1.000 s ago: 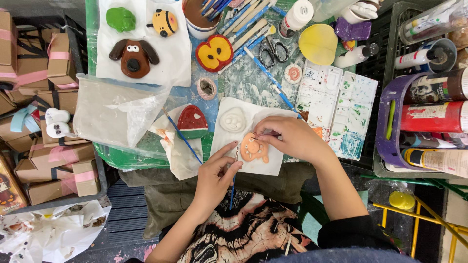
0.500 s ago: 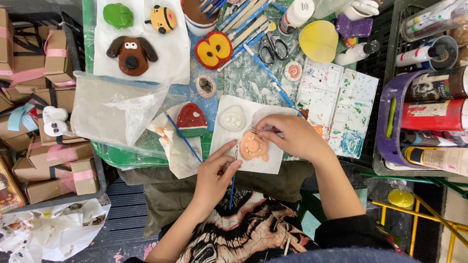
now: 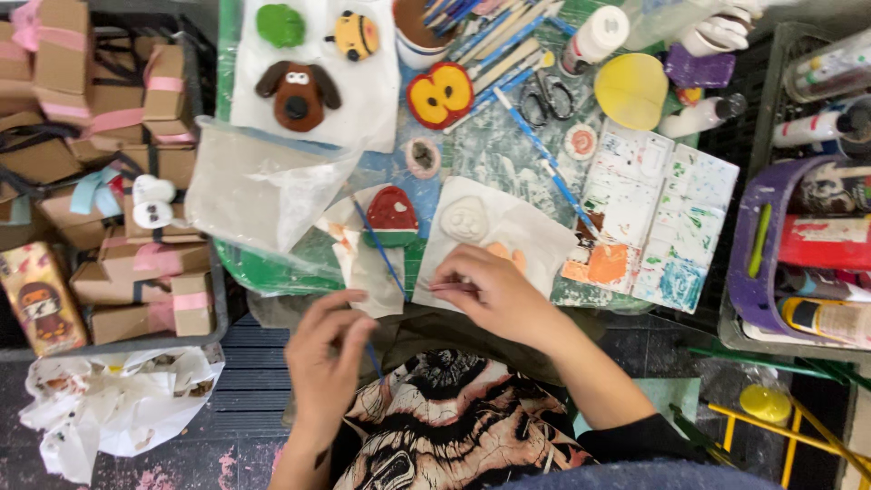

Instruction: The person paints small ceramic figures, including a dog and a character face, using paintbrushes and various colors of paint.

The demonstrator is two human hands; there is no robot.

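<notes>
Head view: right hand (image 3: 494, 295) fingers pinch a thin stick over the half-painted orange clay face (image 3: 504, 256); left hand (image 3: 328, 349) fingers curled, empty. White clay face (image 3: 464, 219) unpainted.

A craft workshop: the paint-smeared table (image 3: 490, 154) holds painted clay figures (a brown dog (image 3: 298, 93), a bee (image 3: 354, 34)), brushes (image 3: 494, 41) far, a stained palette (image 3: 667, 218) right, paint tubes (image 3: 817, 245) beyond, and cardboard boxes (image 3: 100, 181) stacked left.

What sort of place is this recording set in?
Probably a craft or hobby painting table. A paint-smeared palette, a pile of brushes and painted clay figures such as a brown dog face lie around the right hand.
</notes>
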